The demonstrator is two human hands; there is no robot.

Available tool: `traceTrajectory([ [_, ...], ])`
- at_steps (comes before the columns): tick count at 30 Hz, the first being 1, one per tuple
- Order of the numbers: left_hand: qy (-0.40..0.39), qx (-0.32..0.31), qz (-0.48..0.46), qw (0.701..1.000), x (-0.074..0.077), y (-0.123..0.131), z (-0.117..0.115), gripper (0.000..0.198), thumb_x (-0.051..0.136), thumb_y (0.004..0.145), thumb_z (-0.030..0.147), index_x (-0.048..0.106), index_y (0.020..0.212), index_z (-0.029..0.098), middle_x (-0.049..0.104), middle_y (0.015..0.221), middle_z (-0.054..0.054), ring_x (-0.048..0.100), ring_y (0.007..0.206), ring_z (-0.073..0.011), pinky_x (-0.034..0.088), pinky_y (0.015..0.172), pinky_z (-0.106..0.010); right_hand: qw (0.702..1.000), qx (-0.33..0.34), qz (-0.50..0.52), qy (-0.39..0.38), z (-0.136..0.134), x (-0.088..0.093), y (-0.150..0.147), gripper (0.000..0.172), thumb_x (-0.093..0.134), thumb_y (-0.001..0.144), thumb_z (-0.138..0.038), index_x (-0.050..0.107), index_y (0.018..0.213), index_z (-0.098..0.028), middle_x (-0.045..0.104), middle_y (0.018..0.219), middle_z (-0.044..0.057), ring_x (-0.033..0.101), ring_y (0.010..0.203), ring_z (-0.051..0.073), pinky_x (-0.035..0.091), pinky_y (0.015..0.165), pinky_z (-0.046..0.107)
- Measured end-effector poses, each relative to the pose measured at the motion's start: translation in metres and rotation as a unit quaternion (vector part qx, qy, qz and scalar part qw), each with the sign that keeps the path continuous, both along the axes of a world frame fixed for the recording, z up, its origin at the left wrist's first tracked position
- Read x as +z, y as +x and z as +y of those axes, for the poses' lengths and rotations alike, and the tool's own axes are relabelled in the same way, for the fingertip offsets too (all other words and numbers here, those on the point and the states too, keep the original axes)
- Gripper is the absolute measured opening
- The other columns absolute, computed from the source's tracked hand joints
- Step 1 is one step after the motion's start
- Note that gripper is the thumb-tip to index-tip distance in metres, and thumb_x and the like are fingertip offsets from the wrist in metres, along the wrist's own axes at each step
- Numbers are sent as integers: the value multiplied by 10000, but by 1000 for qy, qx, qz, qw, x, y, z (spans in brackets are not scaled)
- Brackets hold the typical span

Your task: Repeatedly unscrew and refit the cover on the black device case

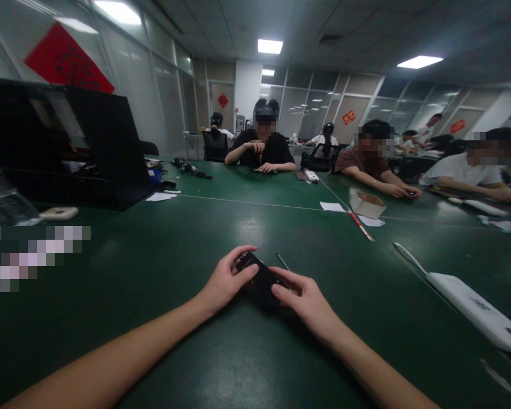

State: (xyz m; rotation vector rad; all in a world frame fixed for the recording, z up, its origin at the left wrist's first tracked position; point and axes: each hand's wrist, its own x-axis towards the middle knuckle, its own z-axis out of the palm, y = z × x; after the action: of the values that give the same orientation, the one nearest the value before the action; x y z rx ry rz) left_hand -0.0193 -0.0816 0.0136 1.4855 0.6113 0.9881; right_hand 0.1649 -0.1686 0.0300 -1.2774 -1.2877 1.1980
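Between my two hands is a small flat black box-like object (262, 282), tilted above the green table (187, 346). My left hand (232, 276) grips its upper left end, thumb on top and fingers along the far side. On its lower right end, my right hand (300, 292) is closed, thumb on the upper face. Small light dots show on the object, but its exact kind is unclear. Just beyond my right fingers, a thin dark rod like a screwdriver shaft (283, 261) shows; its other end is hidden behind the hand.
At the right lies a white phone-like device (477, 307) with a strap. A small open carton (367, 204) and papers (333, 207) sit farther back. On the left stands a large black open box (111, 142). Several people sit around the table, one person (262, 145) directly opposite.
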Motion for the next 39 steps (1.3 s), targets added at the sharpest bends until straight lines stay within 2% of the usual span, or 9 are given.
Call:
traceTrajectory([
  [3, -37, -46, -37, 998, -1, 0, 2, 577, 669, 827, 429, 485, 1297, 147, 706, 1070, -120, 660, 1011, -249, 508, 886, -347, 999, -4, 38, 24, -1, -2, -5, 532, 734, 782, -440, 643, 1253, -210, 708, 1146, 105, 692, 1010, 257, 576, 863, 410],
  [6, -62, -74, -45, 994, -1, 1, 4, 515, 655, 839, 444, 543, 1220, 116, 713, 1099, -148, 664, 1030, -258, 493, 936, -371, 998, 1, 56, 21, -1, -4, -7, 555, 746, 765, -453, 642, 1252, -208, 690, 1196, 116, 677, 1061, 281, 560, 902, 454],
  [12, -49, -73, -33, 996, -1, 0, 4, 468, 686, 822, 429, 603, 1157, 114, 696, 1170, -168, 652, 1078, -272, 477, 970, -385, 998, 43, 17, -33, 2, -7, -1, 584, 755, 748, -468, 636, 1240, -176, 741, 1064, 116, 722, 943, 277, 565, 877, 473],
  [17, -90, -109, -97, 985, 0, 3, 4, 640, 724, 786, 451, 494, 1305, 155, 651, 1252, -181, 621, 1145, -281, 452, 1005, -428, 999, 25, 33, 25, 5, -8, -3, 448, 737, 780, -415, 676, 1174, -210, 749, 1038, 103, 719, 961, 282, 578, 861, 454],
  [20, -75, -158, -62, 983, -2, 5, 5, 610, 767, 742, 427, 569, 1245, 144, 667, 1214, -160, 623, 1133, -286, 459, 991, -413, 998, 25, 29, 59, 6, -8, -7, 414, 704, 812, -402, 669, 1197, -252, 743, 1053, 94, 731, 908, 274, 602, 807, 454],
  [24, -24, -149, -9, 988, -5, 3, 6, 471, 707, 792, 445, 658, 1128, 117, 699, 1107, -138, 643, 1059, -281, 480, 937, -394, 996, 38, -9, 76, 5, -7, -9, 429, 678, 831, -376, 638, 1243, -264, 742, 1048, 88, 731, 873, 256, 607, 784, 444],
  [28, 3, -143, -14, 990, -5, 1, 4, 454, 682, 819, 425, 651, 1149, 115, 694, 1111, -133, 646, 1032, -268, 480, 931, -391, 996, 56, -37, 50, 4, -4, -10, 469, 649, 846, -363, 588, 1298, -251, 752, 958, 63, 715, 745, 208, 604, 713, 387],
  [32, 7, -152, -7, 988, -3, 1, 2, 446, 681, 819, 419, 648, 1142, 113, 687, 1130, -139, 642, 1045, -276, 474, 945, -397, 994, 92, -53, 34, 4, 1, -9, 401, 673, 817, -363, 644, 1196, -237, 727, 857, 24, 676, 689, 172, 571, 663, 318],
  [39, -42, -212, -11, 976, 1, 4, -1, 565, 737, 771, 421, 564, 1227, 137, 667, 1150, -151, 663, 991, -273, 510, 867, -402, 996, 52, -66, 27, 0, -2, -16, 435, 599, 859, -420, 603, 1212, -164, 644, 728, 7, 621, 677, 163, 501, 611, 274],
])
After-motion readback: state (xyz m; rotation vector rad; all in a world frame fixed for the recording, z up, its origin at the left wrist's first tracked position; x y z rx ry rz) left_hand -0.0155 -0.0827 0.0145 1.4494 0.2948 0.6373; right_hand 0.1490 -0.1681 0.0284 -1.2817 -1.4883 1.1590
